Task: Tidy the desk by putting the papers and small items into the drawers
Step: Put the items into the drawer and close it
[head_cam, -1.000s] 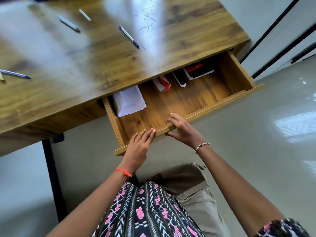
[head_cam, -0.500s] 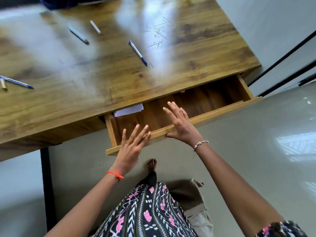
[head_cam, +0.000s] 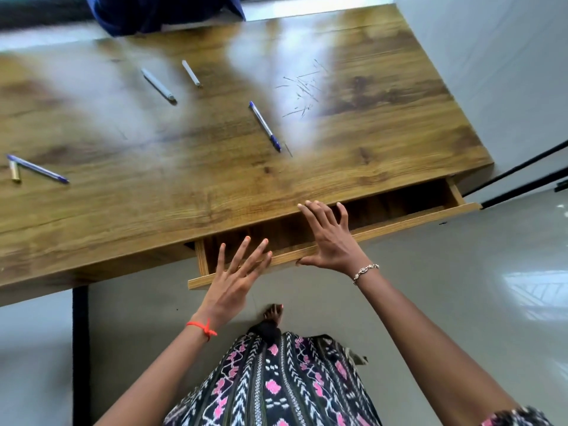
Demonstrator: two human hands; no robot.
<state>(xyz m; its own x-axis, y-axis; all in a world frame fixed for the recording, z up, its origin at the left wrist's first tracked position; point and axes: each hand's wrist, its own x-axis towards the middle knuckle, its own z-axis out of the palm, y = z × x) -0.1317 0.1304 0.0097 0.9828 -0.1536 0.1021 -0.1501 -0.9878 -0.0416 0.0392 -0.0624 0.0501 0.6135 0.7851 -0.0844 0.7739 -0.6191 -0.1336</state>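
My left grip (head_cam: 233, 281) and right grip (head_cam: 330, 241) both have their fingers straight and spread apart, holding nothing, laid against the front board of the light wooden drawer (head_cam: 399, 226). The drawer stands out only a little from under the wood-grain tabletop (head_cam: 368, 155). On the tabletop lie a white pen with blue ends (head_cam: 265, 126), a long grey pen (head_cam: 159, 85), a shorter grey pen (head_cam: 191, 73) and a thin blue pen (head_cam: 37, 169) far left.

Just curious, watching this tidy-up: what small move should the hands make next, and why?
Probably push the drawer fully shut. The left hand and right hand are both spread open at its front, and it stands only slightly open.
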